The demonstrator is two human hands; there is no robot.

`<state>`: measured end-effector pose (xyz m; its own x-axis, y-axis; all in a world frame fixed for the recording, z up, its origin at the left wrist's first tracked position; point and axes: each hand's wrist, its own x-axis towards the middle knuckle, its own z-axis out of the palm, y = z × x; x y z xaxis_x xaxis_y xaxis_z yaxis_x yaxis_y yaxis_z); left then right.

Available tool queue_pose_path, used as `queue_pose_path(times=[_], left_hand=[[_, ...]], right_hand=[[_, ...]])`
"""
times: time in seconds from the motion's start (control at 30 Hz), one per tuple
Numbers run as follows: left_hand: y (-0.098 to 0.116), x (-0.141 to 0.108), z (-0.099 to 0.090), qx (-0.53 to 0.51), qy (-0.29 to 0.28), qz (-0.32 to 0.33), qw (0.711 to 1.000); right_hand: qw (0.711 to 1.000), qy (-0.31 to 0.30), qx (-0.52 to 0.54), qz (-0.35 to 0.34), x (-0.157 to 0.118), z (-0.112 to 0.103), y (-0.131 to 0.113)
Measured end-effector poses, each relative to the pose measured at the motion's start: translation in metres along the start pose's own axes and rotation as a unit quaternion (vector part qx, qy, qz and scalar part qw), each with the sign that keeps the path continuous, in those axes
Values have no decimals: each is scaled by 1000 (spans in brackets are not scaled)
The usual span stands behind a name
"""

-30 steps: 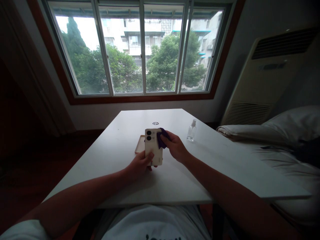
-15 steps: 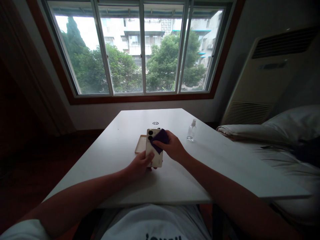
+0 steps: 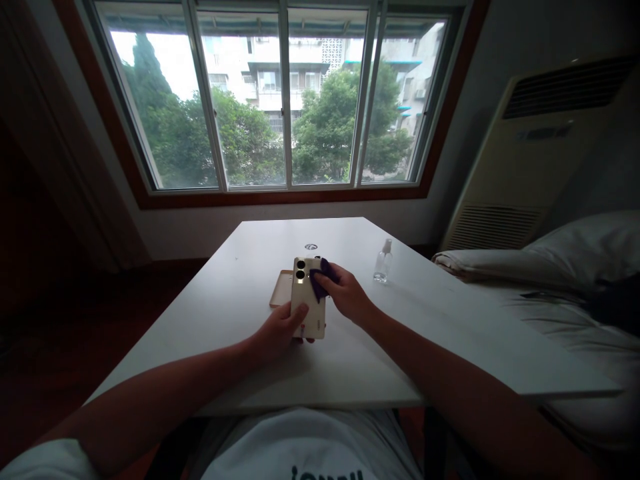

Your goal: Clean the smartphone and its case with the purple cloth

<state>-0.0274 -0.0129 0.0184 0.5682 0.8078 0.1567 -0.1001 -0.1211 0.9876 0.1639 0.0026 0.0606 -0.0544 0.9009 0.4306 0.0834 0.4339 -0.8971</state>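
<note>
A pale phone [image 3: 311, 319] is held upright above the table, its back with two dark round lenses facing me. My left hand [image 3: 281, 327] grips its lower left part, thumb across the back and fingertips showing beneath the bottom edge. Pinched in my right hand [image 3: 345, 291] is a dark purple cloth [image 3: 319, 289], which lies against the upper right of the phone's back. Behind the phone, to the left, a shallow beige phone case [image 3: 281, 289] rests on the table, partly hidden.
On the white table [image 3: 210, 300], a clear spray bottle [image 3: 383, 263] stands to the right. A small dark ring-shaped item [image 3: 311, 247] lies beyond the phone. Bedding [image 3: 540, 267] is at the right, beside the table.
My right hand has drawn the cloth to the right across the phone's back, uncovering the lenses and bunching the cloth. My left hand still holds the phone, which sits slightly lower.
</note>
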Motion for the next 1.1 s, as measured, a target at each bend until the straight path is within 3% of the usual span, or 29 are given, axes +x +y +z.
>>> queue_pose_path(times=[0.43,1.1], left_hand=[[-1,-1,0,12,22,-8,1000],[-4,1,-1,-17,25,-13,999]], right_hand=[[999,-2,47,23,3,1,6],[997,-56,43,12,-1,-2,2]])
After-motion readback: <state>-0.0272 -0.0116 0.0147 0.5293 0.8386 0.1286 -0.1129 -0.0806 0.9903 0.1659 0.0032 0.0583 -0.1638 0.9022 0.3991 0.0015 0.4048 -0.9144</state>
